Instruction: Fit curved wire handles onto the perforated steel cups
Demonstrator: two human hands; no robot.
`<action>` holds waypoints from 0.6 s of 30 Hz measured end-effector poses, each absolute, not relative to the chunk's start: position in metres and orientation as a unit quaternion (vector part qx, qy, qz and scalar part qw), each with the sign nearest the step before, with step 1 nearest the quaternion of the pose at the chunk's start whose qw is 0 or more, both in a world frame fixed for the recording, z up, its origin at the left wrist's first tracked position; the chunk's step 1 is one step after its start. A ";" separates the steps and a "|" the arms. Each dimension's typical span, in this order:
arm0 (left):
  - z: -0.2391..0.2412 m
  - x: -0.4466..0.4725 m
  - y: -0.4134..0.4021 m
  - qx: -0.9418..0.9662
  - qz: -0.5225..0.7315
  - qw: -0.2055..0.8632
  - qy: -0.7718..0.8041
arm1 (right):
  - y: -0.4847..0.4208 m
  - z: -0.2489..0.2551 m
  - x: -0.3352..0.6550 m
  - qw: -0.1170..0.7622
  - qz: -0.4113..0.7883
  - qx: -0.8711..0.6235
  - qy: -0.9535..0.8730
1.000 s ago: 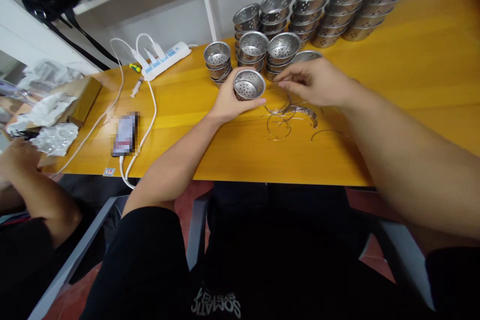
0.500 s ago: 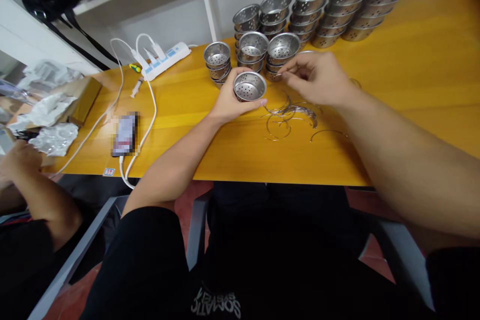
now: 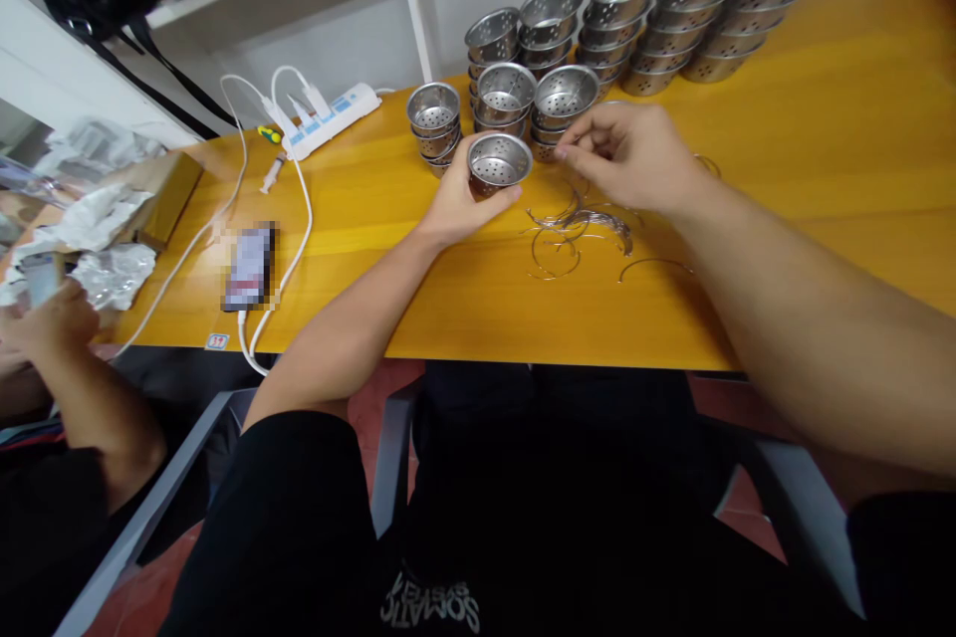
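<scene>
Metal cup (image 3: 499, 164), mouth upward, in left hand (image 3: 457, 202)

Perforated metal cup (image 3: 499, 162): silver, round, rolled rim, holes through wall and base, held mouth up with a tilt toward camera. Bent wires (image 3: 608, 227): thin, shiny, curved, loose tangled heap on table (image 3: 478, 309), one arc (image 3: 651, 262) lying just right.

We're seeing stacked cups (image 3: 616, 28) walling off the far side, close behind our left hand (image 3: 457, 197) and right hand (image 3: 634, 156). Loose wires (image 3: 608, 225) are cluttering the middle. We're getting bare table (image 3: 478, 309) between them and the front edge (image 3: 538, 358); farther left, the phone (image 3: 249, 269) and white cable (image 3: 309, 214) are obstructing.
</scene>
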State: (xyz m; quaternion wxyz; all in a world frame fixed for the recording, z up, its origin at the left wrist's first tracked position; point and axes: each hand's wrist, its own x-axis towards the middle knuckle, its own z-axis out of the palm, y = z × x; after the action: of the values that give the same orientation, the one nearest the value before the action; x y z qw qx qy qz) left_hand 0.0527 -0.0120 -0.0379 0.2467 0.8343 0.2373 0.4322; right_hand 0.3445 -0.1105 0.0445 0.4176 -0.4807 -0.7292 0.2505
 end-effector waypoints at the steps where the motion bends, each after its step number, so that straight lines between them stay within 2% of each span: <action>1: -0.039 0.053 -0.011 0.831 0.438 0.246 0.240 | -0.110 0.044 0.345 0.420 0.250 -0.481 -0.728; 18: -0.054 0.047 -0.001 0.826 0.430 0.288 0.223 | -0.113 0.047 0.341 0.409 0.258 -0.484 -0.729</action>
State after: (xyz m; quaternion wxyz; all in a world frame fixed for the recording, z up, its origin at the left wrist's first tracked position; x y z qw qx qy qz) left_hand 0.0471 -0.0013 -0.0542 0.2876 0.8261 0.2228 0.4303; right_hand 0.3406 -0.1126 0.0472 0.4087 -0.4845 -0.7291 0.2582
